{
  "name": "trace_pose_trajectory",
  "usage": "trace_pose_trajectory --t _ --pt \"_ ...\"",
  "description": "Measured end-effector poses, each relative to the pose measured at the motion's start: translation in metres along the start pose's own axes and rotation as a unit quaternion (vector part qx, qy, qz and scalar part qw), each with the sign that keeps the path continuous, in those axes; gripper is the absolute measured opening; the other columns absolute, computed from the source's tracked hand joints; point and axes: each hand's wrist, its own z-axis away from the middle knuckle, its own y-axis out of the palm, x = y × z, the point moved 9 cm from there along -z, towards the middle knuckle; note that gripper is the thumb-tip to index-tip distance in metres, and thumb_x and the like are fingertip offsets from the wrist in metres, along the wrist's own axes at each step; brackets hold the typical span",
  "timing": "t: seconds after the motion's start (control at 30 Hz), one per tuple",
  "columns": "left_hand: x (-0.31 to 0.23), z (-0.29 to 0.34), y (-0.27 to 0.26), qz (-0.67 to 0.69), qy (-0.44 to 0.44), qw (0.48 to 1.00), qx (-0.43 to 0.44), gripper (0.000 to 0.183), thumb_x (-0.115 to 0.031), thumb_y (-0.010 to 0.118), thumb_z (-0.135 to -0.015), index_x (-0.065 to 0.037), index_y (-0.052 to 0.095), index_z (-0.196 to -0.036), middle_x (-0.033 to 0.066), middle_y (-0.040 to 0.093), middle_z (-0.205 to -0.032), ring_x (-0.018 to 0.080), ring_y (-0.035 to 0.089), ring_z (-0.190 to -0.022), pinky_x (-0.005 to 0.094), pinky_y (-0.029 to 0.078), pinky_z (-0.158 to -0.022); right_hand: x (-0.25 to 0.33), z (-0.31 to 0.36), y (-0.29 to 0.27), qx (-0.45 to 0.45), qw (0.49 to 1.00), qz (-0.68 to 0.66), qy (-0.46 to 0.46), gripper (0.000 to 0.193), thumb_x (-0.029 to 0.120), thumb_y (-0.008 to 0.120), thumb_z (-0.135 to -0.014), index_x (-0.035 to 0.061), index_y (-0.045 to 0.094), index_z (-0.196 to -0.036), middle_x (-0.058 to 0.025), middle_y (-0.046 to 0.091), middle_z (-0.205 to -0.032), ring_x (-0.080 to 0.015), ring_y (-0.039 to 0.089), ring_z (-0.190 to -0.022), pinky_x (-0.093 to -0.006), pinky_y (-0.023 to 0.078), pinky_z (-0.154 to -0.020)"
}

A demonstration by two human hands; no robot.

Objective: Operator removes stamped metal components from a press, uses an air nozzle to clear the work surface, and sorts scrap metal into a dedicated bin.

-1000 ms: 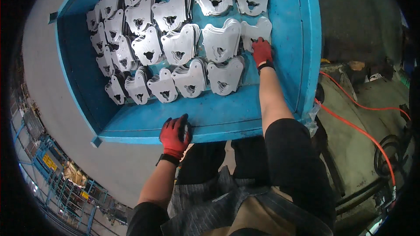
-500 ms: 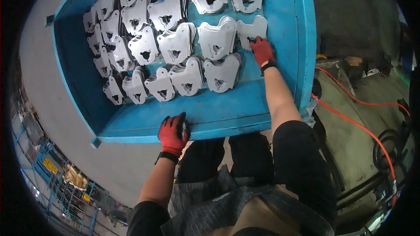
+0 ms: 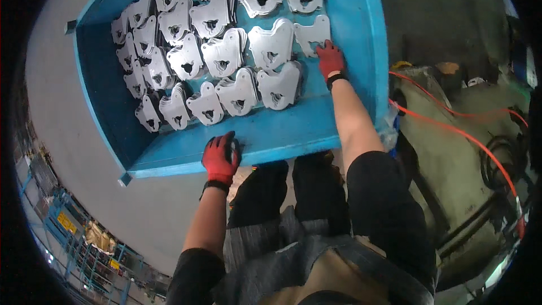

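My right hand (image 3: 331,60), in a red glove with dark fingertips, reaches into a blue metal bin (image 3: 254,134). Its fingers are bent against the lower right edge of a flat grey metal plate (image 3: 311,31) with a curved outline and a cutout. Just left of it stands a thick stack of like plates (image 3: 271,44). On the bin's near rim rests my left hand (image 3: 221,159), gloved in red and black, its fingers curled over the edge. The undersides of the fingers of both hands are hidden.
More stacks of grey plates (image 3: 210,17) stand in rows across the bin. An orange hose (image 3: 463,134) runs over greenish equipment on the right, near a coiled black hose (image 3: 501,158). Blue racks (image 3: 73,231) stand at the lower left on a grey floor.
The bin and plates appear shifted slightly left and up in the view. My right fingers have moved from the plate's cutout toward its lower right edge. My left hand stays on the rim.
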Motion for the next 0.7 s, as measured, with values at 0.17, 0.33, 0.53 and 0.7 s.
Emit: trace_pose_trajectory --t 0.17,0.33,0.53,0.7 --pt "-0.006 0.007 -0.013 -0.119 -0.012 0.993 -0.026 0.041 -0.028 0.057 -0.074 -0.014 0.055 -0.113 0.0122 0.057 -0.106 0.0326 0.05 -0.102 0.0416 0.038 -0.092 0.017 0.087 -0.077 0.1 0.933 -0.341 0.052 0.048 0.032 0.058 -0.078 0.0117 0.049 -0.121 -0.0186 0.051 -0.117 -0.0362 0.05 -0.107 -0.0438 0.04 -0.092" --pt "-0.099 0.055 -0.04 -0.024 0.109 0.99 -0.085 0.051 -0.032 0.056 -0.078 -0.007 0.047 -0.122 0.0209 0.052 -0.114 0.0369 0.048 -0.105 0.0454 0.037 -0.092 0.005 0.249 -0.292 -0.012 0.918 -0.395 0.036 0.042 0.021 0.06 -0.08 0.0071 0.051 -0.119 -0.0179 0.052 -0.116 -0.0348 0.052 -0.103 -0.0392 0.043 -0.085" --pt "-0.3 0.138 -0.09 0.119 0.295 0.943 0.098 0.044 -0.026 0.058 -0.08 -0.01 0.05 -0.12 0.0167 0.055 -0.111 0.0348 0.053 -0.101 0.04 0.044 -0.085 -0.04 0.488 -0.454 -0.151 0.942 -0.292 0.075 0.053 0.023 0.064 -0.075 0.0107 0.048 -0.124 -0.0211 0.046 -0.122 -0.0395 0.049 -0.107 -0.0408 0.042 -0.09" --pt "-0.431 0.181 -0.151 0.185 0.407 0.88 0.159 0.041 -0.028 0.058 -0.082 -0.005 0.052 -0.115 0.0207 0.055 -0.109 0.0359 0.053 -0.101 0.0395 0.042 -0.087 -0.081 0.644 -0.522 -0.153 0.9 -0.348 0.213 0.052 0.024 0.068 -0.071 0.0089 0.052 -0.119 -0.0192 0.052 -0.113 -0.0366 0.052 -0.103 -0.0399 0.044 -0.088"
